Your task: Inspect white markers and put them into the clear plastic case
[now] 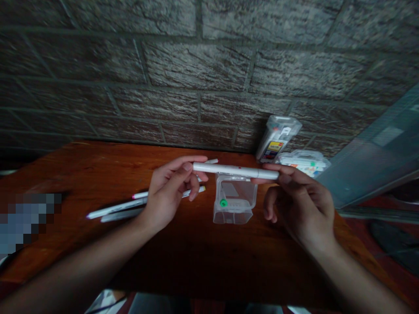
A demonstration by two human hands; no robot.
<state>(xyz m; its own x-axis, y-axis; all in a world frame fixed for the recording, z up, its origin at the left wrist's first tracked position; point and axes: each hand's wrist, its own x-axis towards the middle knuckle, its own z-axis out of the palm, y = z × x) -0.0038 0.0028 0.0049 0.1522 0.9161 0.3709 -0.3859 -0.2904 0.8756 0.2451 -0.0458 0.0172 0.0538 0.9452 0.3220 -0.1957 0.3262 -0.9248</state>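
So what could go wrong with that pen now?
The white pen is held just near its ends by the left hand and right hand, so it might slip and drop onto the clear box. The left arm is close to the loose pens, so a bump could roll some away. The tall case by the wall might topple if knocked.

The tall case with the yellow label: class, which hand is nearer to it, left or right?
Right. The right hand is in front of the tall case and slightly to its right; the left hand is farther off, well to the case's left.
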